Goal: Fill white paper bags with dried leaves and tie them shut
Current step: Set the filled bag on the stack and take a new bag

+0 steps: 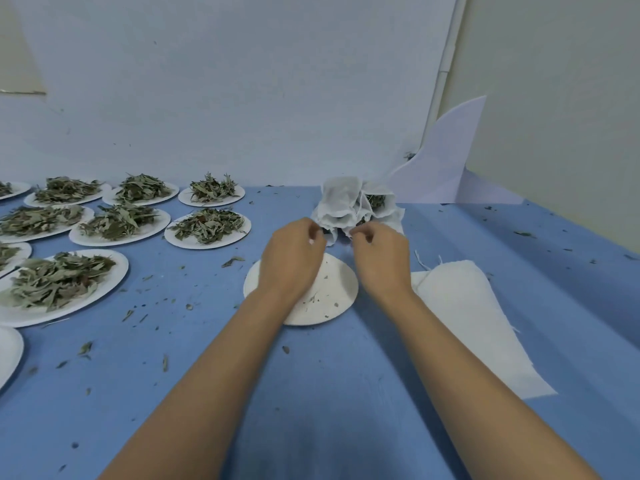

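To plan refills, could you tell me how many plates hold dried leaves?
9 plates: four in back row, three mid-row, two nearer left; others may be off-frame left.

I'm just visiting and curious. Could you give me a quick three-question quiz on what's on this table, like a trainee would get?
1. True or false: the plate under the left hand is heaped with leaves.
2. The plates of dried leaves sit on which side of the table? A left, B right.
3. Fill in: the left hand and right hand both pinch at a cluster of white ____.
Key: 1 false; 2 A; 3 bags.
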A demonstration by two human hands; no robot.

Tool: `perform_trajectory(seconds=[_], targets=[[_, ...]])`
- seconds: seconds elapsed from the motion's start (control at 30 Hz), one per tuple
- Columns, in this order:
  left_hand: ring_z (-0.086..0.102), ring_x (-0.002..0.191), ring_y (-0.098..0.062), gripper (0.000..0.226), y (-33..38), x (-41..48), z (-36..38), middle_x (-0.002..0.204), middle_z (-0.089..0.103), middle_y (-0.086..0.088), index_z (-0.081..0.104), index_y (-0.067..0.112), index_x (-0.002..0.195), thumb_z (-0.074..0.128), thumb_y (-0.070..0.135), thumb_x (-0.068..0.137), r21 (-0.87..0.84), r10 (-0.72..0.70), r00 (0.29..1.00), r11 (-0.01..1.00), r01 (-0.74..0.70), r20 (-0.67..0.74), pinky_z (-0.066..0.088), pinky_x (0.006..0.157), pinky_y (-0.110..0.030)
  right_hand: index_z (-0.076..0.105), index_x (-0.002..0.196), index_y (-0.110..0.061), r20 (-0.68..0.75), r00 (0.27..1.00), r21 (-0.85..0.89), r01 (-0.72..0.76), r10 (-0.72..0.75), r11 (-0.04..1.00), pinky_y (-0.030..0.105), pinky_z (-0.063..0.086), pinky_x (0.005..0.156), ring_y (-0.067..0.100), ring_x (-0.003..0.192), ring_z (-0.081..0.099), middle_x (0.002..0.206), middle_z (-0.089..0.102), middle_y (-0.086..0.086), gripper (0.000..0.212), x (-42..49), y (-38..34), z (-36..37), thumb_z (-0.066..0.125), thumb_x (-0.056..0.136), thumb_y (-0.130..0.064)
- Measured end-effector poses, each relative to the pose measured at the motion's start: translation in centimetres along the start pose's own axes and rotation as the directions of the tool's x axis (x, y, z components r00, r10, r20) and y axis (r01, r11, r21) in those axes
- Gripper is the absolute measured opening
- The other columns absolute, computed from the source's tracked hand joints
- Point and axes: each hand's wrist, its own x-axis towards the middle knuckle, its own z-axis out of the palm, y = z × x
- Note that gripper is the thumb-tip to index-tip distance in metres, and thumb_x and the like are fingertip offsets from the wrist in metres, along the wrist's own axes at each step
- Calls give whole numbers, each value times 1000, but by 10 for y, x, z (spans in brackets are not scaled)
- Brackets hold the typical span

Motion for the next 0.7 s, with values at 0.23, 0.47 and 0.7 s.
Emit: perform_trajectory(seconds=[0.23, 0.47, 0.7], targets=[[62, 86, -28, 12, 65, -19, 54, 84, 69, -9, 65, 4, 80, 54, 8, 81, -147, 167, 908, 982, -118, 386, 48, 72, -38, 69, 90, -14, -242, 941, 260, -173, 237, 950, 25, 37, 74, 14, 91, 56, 93, 67, -2, 22, 16, 16, -45, 48, 90, -14], [61, 92, -27, 10, 71, -28, 83, 91, 69, -9, 66, 13, 83, 57, 9, 83, -82, 26, 877, 997, 15, 479, 37, 66, -28, 68, 84, -13, -225, 932, 302, -212, 286, 929, 33, 44, 71, 19, 75, 54, 86, 67, 2, 20, 12, 35, -55, 49, 88, -12], [58, 81, -8, 9, 62, -14, 62, 83, 65, 10, 72, 16, 89, 65, 21, 87, -400, -130, 974, 895, 196, 187, 38, 64, -9, 68, 89, -14, -263, 935, 333, -142, 236, 932, 21, 38, 75, 9, 86, 55, 89, 65, -8, 22, 10, 32, -55, 47, 88, -9]])
